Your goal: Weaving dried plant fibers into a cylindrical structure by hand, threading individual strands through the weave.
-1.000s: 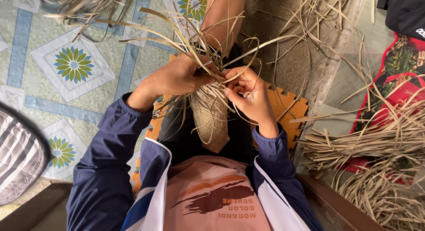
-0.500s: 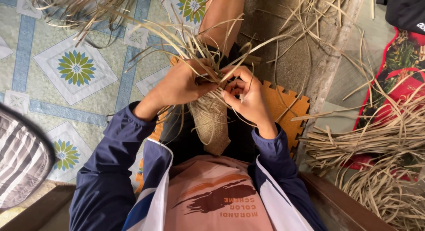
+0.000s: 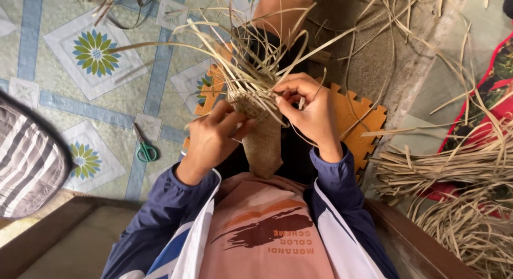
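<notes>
Weaving, fingers first: the right hand (image 3: 312, 110) pinches one thin straw strand (image 3: 301, 101) between thumb and forefinger, right at the top edge of the woven strip (image 3: 263, 140).
Left hand: the left hand (image 3: 214, 137) has its fingers curled and pressed together around the strip's left edge, thumb on top.
What changed: half a second ago both hands met over the work; now they sit a bit apart, so the woven top shows. Looks like one strand got tucked and the next one's picked.
Strip: centre of frame, hanging down toward the lap.
Loose ends: fanning up toward top centre.
Around: orange foam mat (image 3: 352, 118) underneath, green scissors (image 3: 144, 148) on the tiled floor at left, straw bundle (image 3: 454, 167) at right.
</notes>
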